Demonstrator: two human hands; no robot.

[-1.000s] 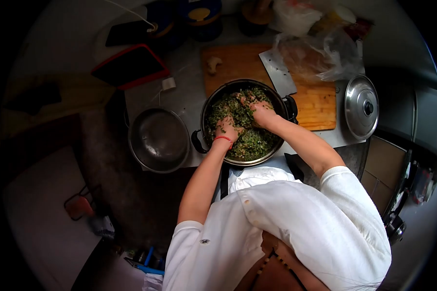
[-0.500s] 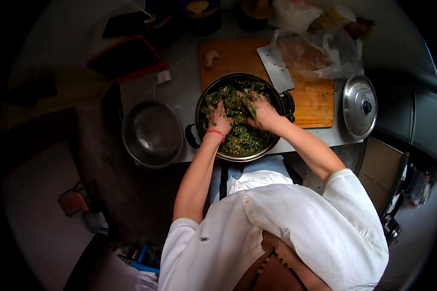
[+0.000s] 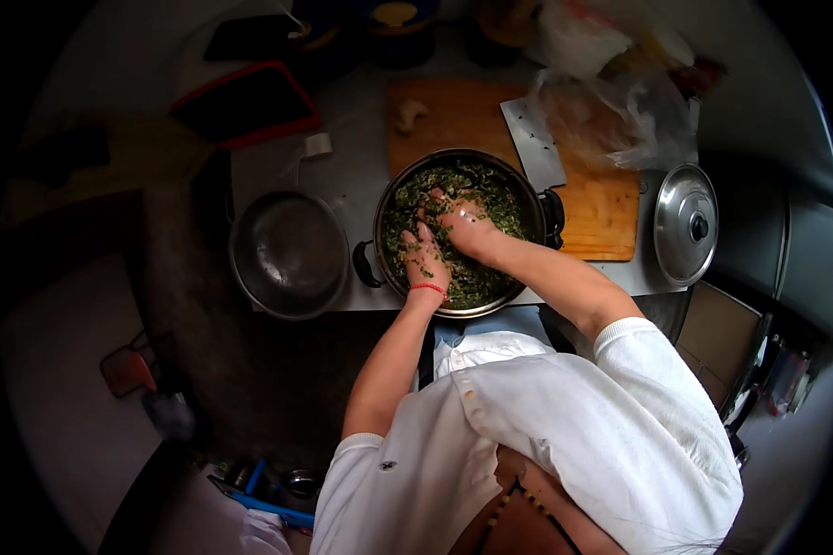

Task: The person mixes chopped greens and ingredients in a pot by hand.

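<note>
A two-handled metal pot point(image 3: 506, 301) holds a mix of finely chopped greens with paler bits point(image 3: 483, 190). Both hands are inside it. My left hand point(image 3: 426, 261), with a red string at the wrist, lies on the near left of the mix, its fingers stretched forward and flecked with green. Just ahead and to the right, my right hand point(image 3: 467, 228) curls into the greens near the middle. Its fingers look closed around some of the mix, and the tips are partly buried.
Behind the pot lies a wooden cutting board point(image 3: 602, 217) with a cleaver point(image 3: 533, 143) and a pale ginger-like piece point(image 3: 411, 115). An empty metal bowl point(image 3: 290, 254) sits left; a pot lid point(image 3: 686, 225) lies right. Plastic bags point(image 3: 611, 111) and a red-edged tablet-like object point(image 3: 247, 104) are farther back.
My right hand has moved left and lower into the greens, closer to my left hand. My left hand has shifted slightly toward me. The mix looks more spread out in the pot.
</note>
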